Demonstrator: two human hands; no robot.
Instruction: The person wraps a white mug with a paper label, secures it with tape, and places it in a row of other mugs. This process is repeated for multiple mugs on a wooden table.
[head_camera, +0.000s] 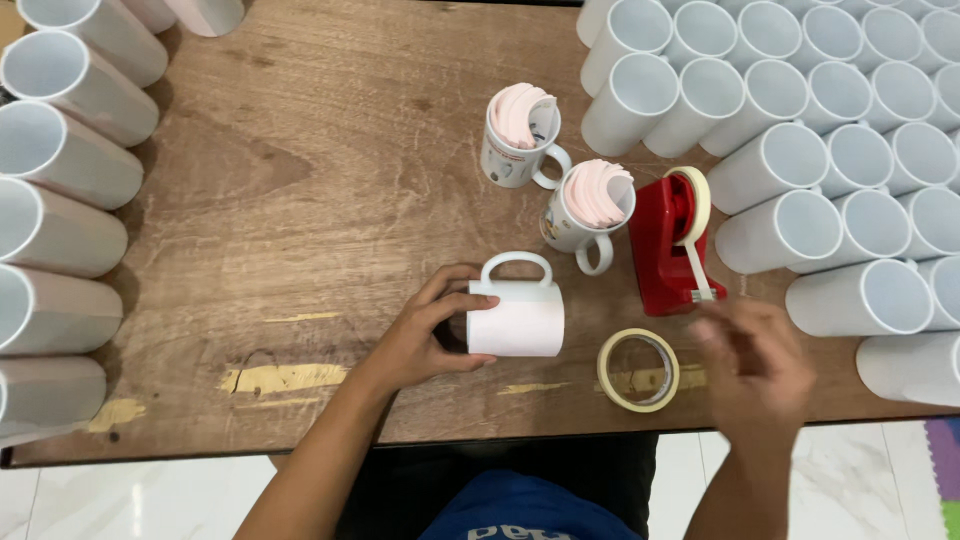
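Left hand (425, 335) clamped on white mug (516, 318), lying sideways, handle far. Right hand (752, 362) blurred beside red tape dispenser (668, 248); grip unclear.

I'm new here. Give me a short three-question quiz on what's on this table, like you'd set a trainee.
1. True or false: the left hand holds a white mug lying on its side.
2. Which colour is the tape dispenser? A green, B red, C black.
3. What lies flat on the wooden table between the mug and the right hand?

Key
1. True; its handle points away from the person.
2. B, red.
3. A loose roll of tape. The right hand is blurred near the dispenser's tape strip.
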